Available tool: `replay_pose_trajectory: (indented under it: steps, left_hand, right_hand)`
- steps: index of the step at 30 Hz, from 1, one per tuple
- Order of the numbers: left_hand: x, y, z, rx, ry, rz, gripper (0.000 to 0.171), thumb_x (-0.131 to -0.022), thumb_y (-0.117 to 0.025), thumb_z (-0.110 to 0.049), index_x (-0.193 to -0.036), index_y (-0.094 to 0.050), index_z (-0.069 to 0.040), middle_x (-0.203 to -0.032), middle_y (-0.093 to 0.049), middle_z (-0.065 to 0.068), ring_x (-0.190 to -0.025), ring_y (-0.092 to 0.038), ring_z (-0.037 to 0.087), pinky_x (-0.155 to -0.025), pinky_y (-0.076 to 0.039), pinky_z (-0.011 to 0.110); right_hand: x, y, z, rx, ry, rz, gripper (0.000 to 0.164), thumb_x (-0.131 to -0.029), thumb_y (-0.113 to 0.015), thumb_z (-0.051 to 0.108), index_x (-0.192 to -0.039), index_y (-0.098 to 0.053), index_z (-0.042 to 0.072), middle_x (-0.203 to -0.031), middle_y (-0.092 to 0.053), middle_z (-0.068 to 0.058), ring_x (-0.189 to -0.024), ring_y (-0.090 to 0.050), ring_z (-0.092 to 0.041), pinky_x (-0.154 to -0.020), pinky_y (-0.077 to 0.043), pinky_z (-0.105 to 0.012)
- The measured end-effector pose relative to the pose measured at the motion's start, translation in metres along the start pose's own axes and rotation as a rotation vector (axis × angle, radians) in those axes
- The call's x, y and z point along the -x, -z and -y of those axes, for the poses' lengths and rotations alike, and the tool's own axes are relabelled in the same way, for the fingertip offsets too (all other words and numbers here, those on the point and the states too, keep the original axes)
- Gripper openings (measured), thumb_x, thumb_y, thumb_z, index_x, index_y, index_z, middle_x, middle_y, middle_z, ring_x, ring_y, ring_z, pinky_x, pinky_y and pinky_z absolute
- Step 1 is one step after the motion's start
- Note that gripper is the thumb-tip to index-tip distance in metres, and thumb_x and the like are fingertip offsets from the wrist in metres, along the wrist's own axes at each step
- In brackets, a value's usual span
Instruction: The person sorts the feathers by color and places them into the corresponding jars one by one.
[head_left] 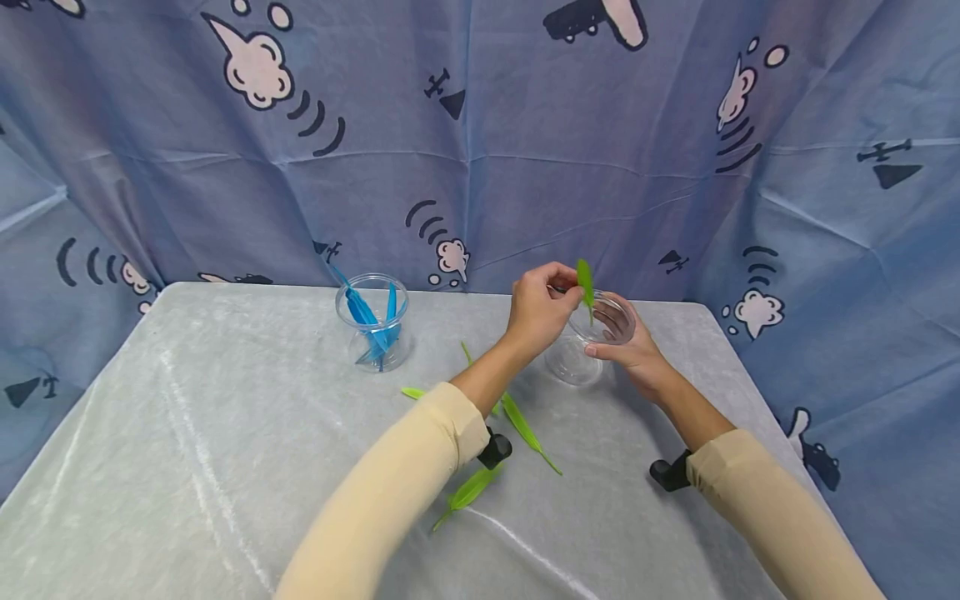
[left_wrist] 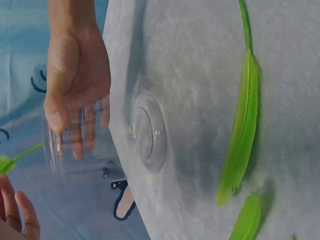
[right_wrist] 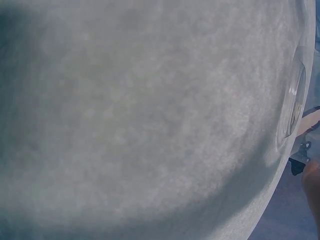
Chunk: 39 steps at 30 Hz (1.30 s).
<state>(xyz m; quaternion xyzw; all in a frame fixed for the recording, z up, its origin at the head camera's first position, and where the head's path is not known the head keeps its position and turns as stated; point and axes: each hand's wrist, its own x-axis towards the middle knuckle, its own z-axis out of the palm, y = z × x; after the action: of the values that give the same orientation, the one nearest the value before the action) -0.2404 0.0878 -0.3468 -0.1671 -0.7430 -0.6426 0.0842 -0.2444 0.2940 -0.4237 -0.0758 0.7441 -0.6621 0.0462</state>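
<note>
At the grey table [head_left: 247, 417], I see the right hand [head_left: 637, 346] gripping a clear cup [head_left: 577, 352], fingers curved round it, while the left hand [head_left: 540, 307] pinches a green feather [head_left: 586, 279] at the cup's mouth, with loose green feathers [head_left: 522, 422] left of the cup.

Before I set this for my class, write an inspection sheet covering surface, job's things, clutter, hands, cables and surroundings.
Surface: grey tabletop, pale streaks.
Job's things: blue feathers in one clear cup; loose green feathers on the tabletop; second clear cup.
Clutter: nothing seen.
Hands: left hand pinches a green feather at the second cup's mouth; right hand holds that cup.
Cables: nothing seen.
Surroundings: patterned blue curtain behind.
</note>
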Motion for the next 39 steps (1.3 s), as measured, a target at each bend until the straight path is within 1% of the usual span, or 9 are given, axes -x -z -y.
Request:
replay_pose_trajectory:
  steps: [4,8,12,21,25,28,32,36,39]
  left_hand:
    - [0.003,-0.005,0.002,-0.044,0.015,0.014,0.007,-0.092,-0.071,-0.01,-0.098,-0.073,-0.007,-0.086,-0.071,0.002,-0.067,-0.061,0.006,-0.061,-0.047,0.019]
    - [0.007,-0.009,0.006,-0.12,0.039,0.029,0.006,-0.093,-0.071,-0.012,-0.097,-0.073,-0.009,-0.089,-0.071,-0.001,-0.071,-0.063,0.005,-0.066,-0.048,0.019]
    - [0.008,-0.011,0.011,-0.196,0.038,0.038,0.006,-0.093,-0.071,-0.015,-0.098,-0.074,-0.011,-0.089,-0.071,-0.002,-0.073,-0.064,0.005,-0.07,-0.048,0.02]
    - [0.008,-0.014,0.018,-0.267,0.026,0.094,0.006,-0.093,-0.072,-0.013,-0.098,-0.076,-0.012,-0.088,-0.073,-0.004,-0.075,-0.065,0.007,-0.07,-0.047,0.019]
    - [0.009,-0.014,0.018,-0.279,0.033,0.135,0.009,-0.093,-0.071,-0.013,-0.101,-0.076,-0.013,-0.09,-0.073,-0.004,-0.079,-0.066,0.008,-0.07,-0.048,0.02]
    - [0.009,-0.014,0.017,-0.315,0.033,0.176,0.011,-0.094,-0.071,-0.014,-0.103,-0.077,-0.014,-0.093,-0.074,-0.004,-0.085,-0.066,0.009,-0.072,-0.048,0.02]
    - [0.009,-0.012,0.017,-0.346,0.028,0.257,0.015,-0.095,-0.069,-0.015,-0.108,-0.076,-0.012,-0.099,-0.074,-0.002,-0.093,-0.067,0.013,-0.076,-0.048,0.021]
    - [0.009,-0.01,0.019,-0.321,0.03,0.345,0.025,-0.094,-0.069,-0.013,-0.119,-0.072,-0.009,-0.104,-0.074,0.001,-0.098,-0.067,0.016,-0.078,-0.049,0.023]
    - [0.009,-0.008,0.021,-0.291,0.031,0.383,0.031,-0.094,-0.069,-0.012,-0.124,-0.069,-0.008,-0.108,-0.073,0.003,-0.099,-0.067,0.017,-0.079,-0.049,0.022]
  right_hand:
    - [0.001,0.001,-0.001,0.01,-0.003,-0.004,0.087,-0.085,-0.064,-0.014,-0.154,-0.019,0.014,-0.154,-0.027,-0.014,-0.146,-0.021,-0.03,-0.12,-0.005,-0.054]
    - [0.001,0.001,-0.001,0.019,-0.003,-0.005,0.087,-0.085,-0.066,-0.013,-0.153,-0.02,0.015,-0.156,-0.026,-0.015,-0.145,-0.022,-0.029,-0.119,-0.005,-0.055]
    - [0.001,0.001,-0.002,0.024,-0.006,-0.011,0.086,-0.086,-0.067,-0.012,-0.153,-0.021,0.017,-0.156,-0.027,-0.014,-0.146,-0.022,-0.03,-0.119,-0.005,-0.056]
    - [-0.001,0.001,-0.002,0.024,-0.013,-0.014,0.087,-0.085,-0.071,-0.008,-0.153,-0.022,0.018,-0.157,-0.027,-0.015,-0.145,-0.022,-0.03,-0.119,-0.005,-0.056]
    - [-0.002,0.001,-0.003,0.02,-0.026,-0.014,0.088,-0.086,-0.07,-0.008,-0.154,-0.021,0.018,-0.158,-0.025,-0.016,-0.146,-0.02,-0.031,-0.119,-0.005,-0.055]
    - [-0.001,0.001,-0.003,0.016,-0.038,-0.019,0.088,-0.086,-0.071,-0.007,-0.154,-0.02,0.019,-0.159,-0.024,-0.017,-0.148,-0.018,-0.031,-0.12,-0.005,-0.054]
    - [-0.001,0.002,-0.003,-0.006,-0.027,-0.008,0.09,-0.085,-0.071,-0.008,-0.154,-0.019,0.018,-0.159,-0.022,-0.018,-0.149,-0.017,-0.031,-0.12,-0.005,-0.054]
    - [0.0,0.002,-0.002,-0.015,-0.011,0.006,0.09,-0.085,-0.069,-0.011,-0.154,-0.019,0.017,-0.159,-0.022,-0.018,-0.148,-0.017,-0.031,-0.119,-0.005,-0.055]
    - [0.0,0.001,-0.001,0.008,-0.015,-0.001,0.09,-0.085,-0.069,-0.009,-0.154,-0.018,0.017,-0.159,-0.023,-0.017,-0.148,-0.017,-0.031,-0.119,-0.009,-0.056]
